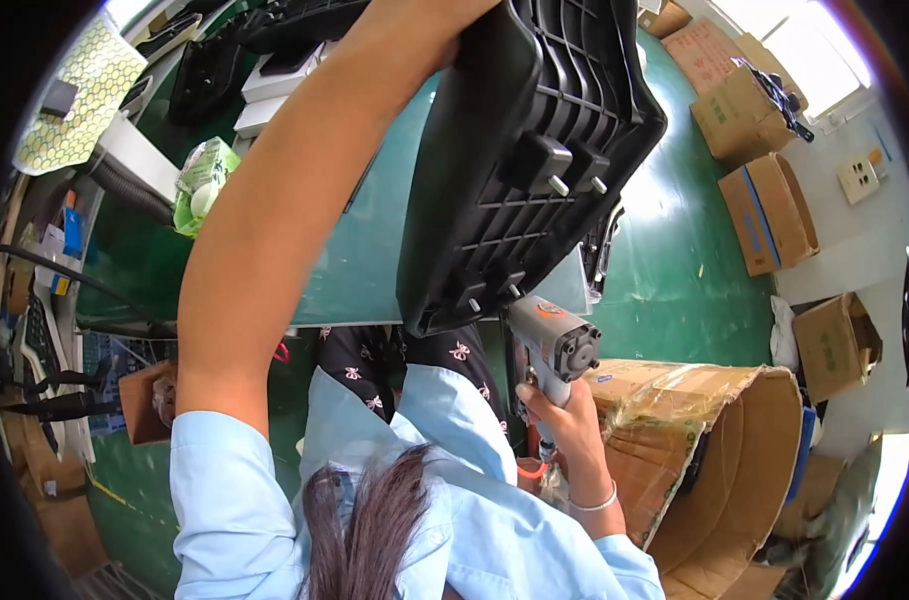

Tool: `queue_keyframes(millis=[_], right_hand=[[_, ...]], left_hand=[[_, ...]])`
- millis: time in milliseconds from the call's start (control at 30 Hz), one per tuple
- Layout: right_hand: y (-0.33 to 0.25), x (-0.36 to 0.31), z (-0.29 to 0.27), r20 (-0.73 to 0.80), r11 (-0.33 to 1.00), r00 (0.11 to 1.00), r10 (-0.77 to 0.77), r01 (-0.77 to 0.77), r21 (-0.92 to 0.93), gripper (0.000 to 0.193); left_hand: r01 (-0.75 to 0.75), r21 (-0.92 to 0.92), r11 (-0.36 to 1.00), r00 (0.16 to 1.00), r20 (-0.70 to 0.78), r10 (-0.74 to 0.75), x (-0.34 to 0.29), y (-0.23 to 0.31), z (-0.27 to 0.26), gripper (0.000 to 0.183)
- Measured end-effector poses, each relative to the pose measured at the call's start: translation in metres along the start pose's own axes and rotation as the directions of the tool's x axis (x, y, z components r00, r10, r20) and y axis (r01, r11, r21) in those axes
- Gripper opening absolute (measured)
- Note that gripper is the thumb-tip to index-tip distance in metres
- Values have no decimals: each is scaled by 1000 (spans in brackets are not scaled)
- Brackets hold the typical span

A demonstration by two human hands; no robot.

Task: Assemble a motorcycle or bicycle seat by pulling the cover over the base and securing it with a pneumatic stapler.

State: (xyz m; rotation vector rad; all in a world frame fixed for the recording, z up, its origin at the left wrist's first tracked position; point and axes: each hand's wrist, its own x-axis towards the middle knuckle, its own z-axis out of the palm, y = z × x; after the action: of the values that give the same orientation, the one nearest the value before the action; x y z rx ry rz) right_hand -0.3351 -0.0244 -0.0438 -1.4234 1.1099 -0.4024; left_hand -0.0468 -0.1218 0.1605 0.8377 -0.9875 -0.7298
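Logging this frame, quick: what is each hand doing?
Left hand: hidden behind the ribbed black plastic panel; cannot tell.
Right hand: closed on the grey pistol-shaped power screwdriver.

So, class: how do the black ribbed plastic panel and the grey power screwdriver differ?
The black ribbed plastic panel is large and flat; the grey power screwdriver is small and pistol-shaped. The left hand, mostly hidden, lifts the panel high; the right hand grips the screwdriver low, below it. Both are hand-held.
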Motion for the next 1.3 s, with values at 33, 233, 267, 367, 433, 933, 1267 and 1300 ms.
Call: queue_keyframes(millis=[33,233,267,367,433,933,1267,1300], right_hand=[[-2,0,0,-24,1000,1000,-9,9,10,29],[0,-10,7,131,964,990,49,-81,252,31],[0,-8,12,153,968,988,37,-74,241,31],[1,-8,16,202,970,979,15,-63,234,32],[-8,-15,16,197,958,980,2,-58,281,31],[-3,-21,38,384,817,923,-22,-205,539,28],[12,-21,-7,86,821,992,-87,22,571,59],[15,-20,-10,42,797,994,-103,57,602,61]], left_hand=[[-2,-1,1000,1000,1,2,-1,0,0,48],[11,8,1000,989,-151,-10,-27,10,-6,55],[-25,11,1000,991,-132,26,-29,12,-11,53],[-120,25,992,988,-95,122,-30,7,-38,51],[-122,62,991,986,-111,128,-32,7,-54,52],[-116,70,991,944,-301,132,-80,23,-64,55],[-125,-194,973,831,-557,-4,-101,-17,-93,35],[-129,-237,963,826,-562,-27,-105,-28,-95,35]])
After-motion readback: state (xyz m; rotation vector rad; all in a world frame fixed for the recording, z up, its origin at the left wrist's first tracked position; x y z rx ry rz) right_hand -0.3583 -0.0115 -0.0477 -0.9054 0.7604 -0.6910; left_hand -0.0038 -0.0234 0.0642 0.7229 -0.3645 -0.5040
